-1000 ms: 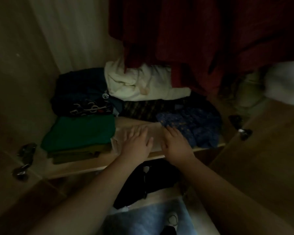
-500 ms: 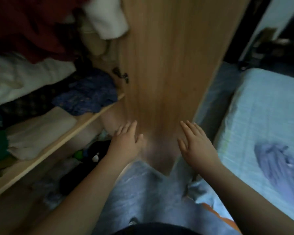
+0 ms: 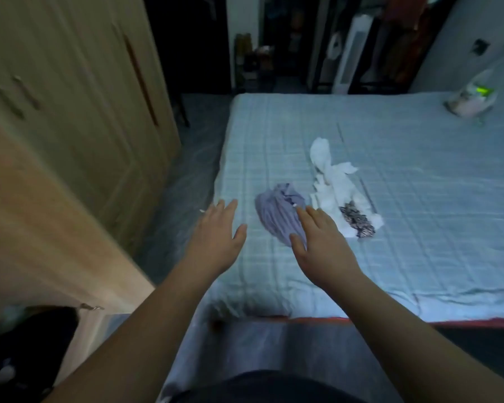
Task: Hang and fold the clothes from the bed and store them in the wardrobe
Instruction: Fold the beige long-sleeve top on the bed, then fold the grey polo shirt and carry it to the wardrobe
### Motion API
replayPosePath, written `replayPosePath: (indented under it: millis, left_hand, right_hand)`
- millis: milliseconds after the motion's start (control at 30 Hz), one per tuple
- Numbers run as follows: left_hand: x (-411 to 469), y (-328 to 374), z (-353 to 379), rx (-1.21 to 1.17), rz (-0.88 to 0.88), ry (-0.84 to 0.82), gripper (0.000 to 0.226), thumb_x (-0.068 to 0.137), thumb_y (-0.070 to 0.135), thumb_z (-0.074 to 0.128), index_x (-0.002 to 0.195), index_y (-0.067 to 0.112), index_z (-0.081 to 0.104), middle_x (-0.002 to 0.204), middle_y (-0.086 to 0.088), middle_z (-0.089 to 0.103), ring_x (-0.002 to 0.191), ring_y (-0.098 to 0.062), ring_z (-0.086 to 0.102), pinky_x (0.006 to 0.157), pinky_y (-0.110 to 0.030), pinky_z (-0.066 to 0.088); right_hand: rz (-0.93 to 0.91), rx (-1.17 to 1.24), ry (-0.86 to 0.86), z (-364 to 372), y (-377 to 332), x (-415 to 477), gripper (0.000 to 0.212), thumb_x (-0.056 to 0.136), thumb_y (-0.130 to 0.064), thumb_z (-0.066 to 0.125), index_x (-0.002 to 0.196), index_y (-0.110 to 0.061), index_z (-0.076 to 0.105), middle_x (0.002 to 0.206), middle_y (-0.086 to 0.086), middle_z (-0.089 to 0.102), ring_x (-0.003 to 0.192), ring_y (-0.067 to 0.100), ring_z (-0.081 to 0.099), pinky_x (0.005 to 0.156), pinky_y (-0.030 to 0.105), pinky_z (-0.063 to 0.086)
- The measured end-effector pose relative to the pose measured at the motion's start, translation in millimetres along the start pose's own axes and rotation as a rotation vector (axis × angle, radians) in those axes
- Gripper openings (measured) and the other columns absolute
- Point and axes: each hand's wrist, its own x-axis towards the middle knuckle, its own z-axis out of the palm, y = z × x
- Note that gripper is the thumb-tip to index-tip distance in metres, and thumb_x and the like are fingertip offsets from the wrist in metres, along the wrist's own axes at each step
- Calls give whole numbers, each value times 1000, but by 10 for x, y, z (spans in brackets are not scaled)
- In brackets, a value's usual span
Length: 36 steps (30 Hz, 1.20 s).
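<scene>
Attention turns from wardrobe (image 3: 70, 117) to bed (image 3: 425, 205): your left hand (image 3: 216, 237) and right hand (image 3: 323, 245), both empty and spread, reach toward the crumpled lilac garment (image 3: 274, 216) lying there; next piece pending.

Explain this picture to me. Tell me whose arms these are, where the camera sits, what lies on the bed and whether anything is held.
No machine here: these are a person's bare arms, filmed by one camera worn on the head, looking forward and down. The left hand and right hand stretch out toward the bed, fingers straight, holding nothing. On the bed lie a crumpled purple garment, a white garment and a small dark patterned cloth. The wardrobe stands at the left.
</scene>
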Motion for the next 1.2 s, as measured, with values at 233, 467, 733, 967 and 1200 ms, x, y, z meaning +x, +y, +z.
replayPosePath:
  millis: [233,467,733,967,1200]
  left_hand:
    - [524,1023,704,-63,149,-101,64,100,39,49,155,14,28,161,-13,29,147,-29,27,120,-39,19]
    - [1109,1098,1144,-86,127,-185,65,100,42,48,156,15,28,162,-11,26,148,-28,25,121,-42,22]
    - [2005,650,1676,-94,13,-243,63,100,44,46,153,13,32,155,-12,38,141,-32,36,116,-45,30]
    - [2832,217,2416,-127,-53,-388,57,99,36,49,148,9,39,149,-14,45,137,-33,41,115,-45,31]
    - [3539,78,3422,-57,47,-509,53,93,14,54,144,3,43,146,-19,45,137,-37,37,117,-39,20]
  right_hand:
    - [194,49,41,-297,1120,-103,61,101,-36,46,156,-17,28,161,7,29,150,26,20,122,38,18]
    - [258,89,-9,-124,1574,286,61,101,-36,45,156,-18,26,162,5,26,150,24,18,121,38,19]
    - [225,99,-176,416,1958,1372,59,101,-31,49,154,-14,32,159,7,32,148,25,22,121,36,19]
    - [332,138,-371,1251,2389,2190,56,98,-29,51,150,-13,37,154,7,39,143,24,30,115,41,31]
    - [522,252,-554,2238,2920,2574,56,93,-21,56,145,-10,40,144,12,46,132,31,41,107,42,38]
